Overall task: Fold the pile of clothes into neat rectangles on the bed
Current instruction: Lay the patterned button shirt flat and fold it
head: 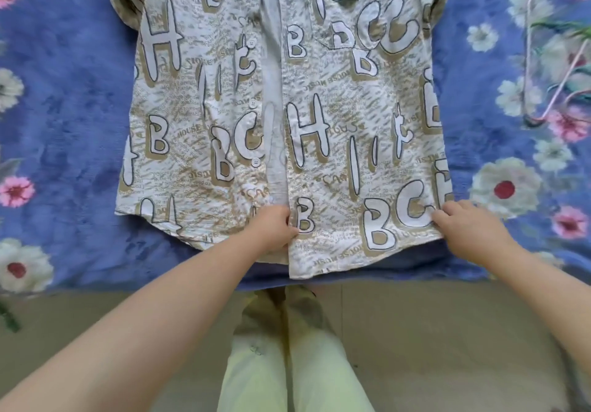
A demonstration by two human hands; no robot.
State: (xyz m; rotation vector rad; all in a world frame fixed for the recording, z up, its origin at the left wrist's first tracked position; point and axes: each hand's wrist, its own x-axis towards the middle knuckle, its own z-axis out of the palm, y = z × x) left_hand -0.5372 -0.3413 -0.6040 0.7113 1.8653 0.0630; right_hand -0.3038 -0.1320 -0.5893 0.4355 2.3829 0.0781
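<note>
A short-sleeved button shirt [335, 98], white and tan with big printed letters, lies spread flat and front-up on the bed, its hem towards me. The front is unbuttoned, with a narrow gap down the middle. My left hand [276, 227] pinches the right panel's inner edge at the hem, near the centre opening. My right hand [463, 223] grips the same panel's outer corner at the hem. Both sleeves lie out at the top corners.
The bed carries a blue blanket [73, 130] with pink and white flowers. Thin pink clothes hangers [543, 91] lie on it at the right. The bed's front edge runs just below the shirt hem, with a beige floor [431, 331] and my legs beyond it.
</note>
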